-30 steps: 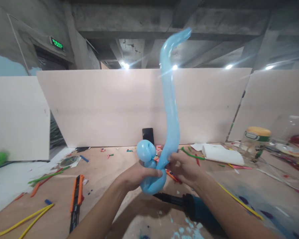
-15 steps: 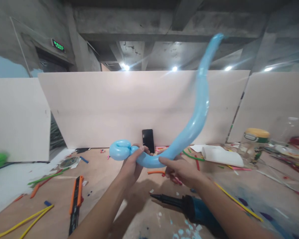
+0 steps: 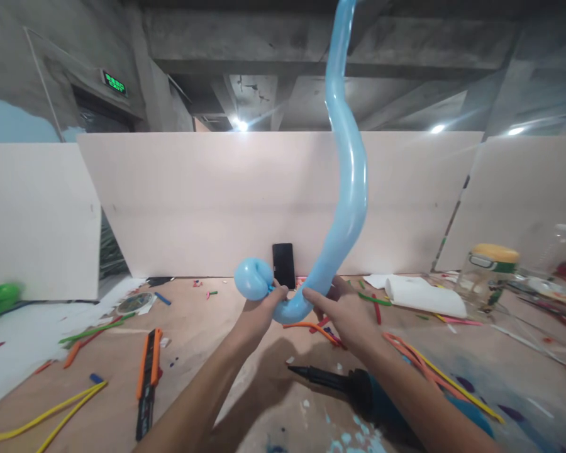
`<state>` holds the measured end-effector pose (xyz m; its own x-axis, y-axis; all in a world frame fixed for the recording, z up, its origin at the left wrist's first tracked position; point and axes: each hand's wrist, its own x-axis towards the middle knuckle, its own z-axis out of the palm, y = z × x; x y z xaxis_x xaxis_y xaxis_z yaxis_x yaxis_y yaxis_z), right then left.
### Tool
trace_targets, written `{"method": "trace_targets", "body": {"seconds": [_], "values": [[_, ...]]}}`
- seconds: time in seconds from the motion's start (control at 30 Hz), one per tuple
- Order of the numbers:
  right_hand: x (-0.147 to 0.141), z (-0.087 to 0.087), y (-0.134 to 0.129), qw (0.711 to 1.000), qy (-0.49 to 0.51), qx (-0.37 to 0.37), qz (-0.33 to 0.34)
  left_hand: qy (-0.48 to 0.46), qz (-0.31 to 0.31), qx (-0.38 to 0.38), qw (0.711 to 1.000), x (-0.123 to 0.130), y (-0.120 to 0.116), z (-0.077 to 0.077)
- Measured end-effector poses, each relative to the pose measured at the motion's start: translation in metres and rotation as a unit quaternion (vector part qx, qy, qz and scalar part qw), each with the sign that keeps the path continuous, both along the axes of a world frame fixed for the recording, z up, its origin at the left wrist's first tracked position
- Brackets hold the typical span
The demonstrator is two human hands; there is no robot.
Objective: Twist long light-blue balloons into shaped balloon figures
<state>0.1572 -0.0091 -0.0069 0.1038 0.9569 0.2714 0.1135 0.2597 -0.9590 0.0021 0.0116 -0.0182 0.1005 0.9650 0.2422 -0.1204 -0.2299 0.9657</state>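
Note:
A long light-blue modelling balloon (image 3: 351,176) curves up from my hands and runs out at the top of the head view. Its left end is twisted into a rounded loop. My left hand (image 3: 263,313) is closed round the balloon just beside that twist, thumb on top. A short bent stretch to the right, my right hand (image 3: 337,308) grips the balloon between thumb and fingers. Some fingers of both hands are hidden behind it. Under my right forearm lies a balloon pump (image 3: 325,377) with a black nozzle and blue body.
A black phone (image 3: 283,265) leans against the pale board (image 3: 207,201) behind. An orange-black utility knife (image 3: 148,384) lies at left. Uninflated balloons, including a yellow one (image 3: 70,406), and scraps litter the table. At right are a white paper roll (image 3: 424,297) and a yellow-lidded jar (image 3: 488,277).
The balloon's long free part has swung left and more upright, its tip leaving the view. The looped end has turned and moved right. Both hands keep hold, slightly closer together.

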Motion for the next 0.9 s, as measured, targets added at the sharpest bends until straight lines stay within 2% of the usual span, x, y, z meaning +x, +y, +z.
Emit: {"method": "trace_targets", "body": {"seconds": [0.1, 0.17, 0.27, 0.33, 0.4, 0.5, 0.73, 0.9], "values": [[-0.002, 0.000, -0.002, 0.998, 0.004, 0.009, 0.054, 0.047, -0.027, 0.013, 0.998, 0.000, -0.001, -0.001], [-0.002, -0.002, -0.001, 0.995, 0.011, 0.014, 0.101, 0.020, -0.056, 0.011, 0.998, 0.000, -0.001, -0.002], [0.001, -0.002, 0.001, 0.990, 0.014, 0.011, 0.137, -0.047, -0.149, -0.015, 0.988, -0.002, -0.002, 0.001], [0.003, -0.001, 0.001, 0.990, 0.010, 0.004, 0.142, -0.048, -0.226, -0.055, 0.971, -0.004, -0.005, 0.004], [0.003, 0.000, -0.001, 0.992, -0.007, -0.004, 0.129, -0.025, -0.261, -0.091, 0.961, -0.005, -0.009, 0.007], [0.000, 0.000, -0.003, 0.994, -0.025, -0.002, 0.108, -0.003, -0.255, -0.092, 0.962, -0.006, -0.012, 0.008], [-0.002, -0.009, -0.003, 0.987, -0.043, 0.014, 0.155, 0.040, -0.270, -0.062, 0.960, -0.014, -0.007, 0.007], [0.001, -0.009, 0.000, 0.986, -0.038, -0.009, 0.160, 0.105, -0.231, -0.016, 0.967, -0.016, -0.012, 0.014]]}}
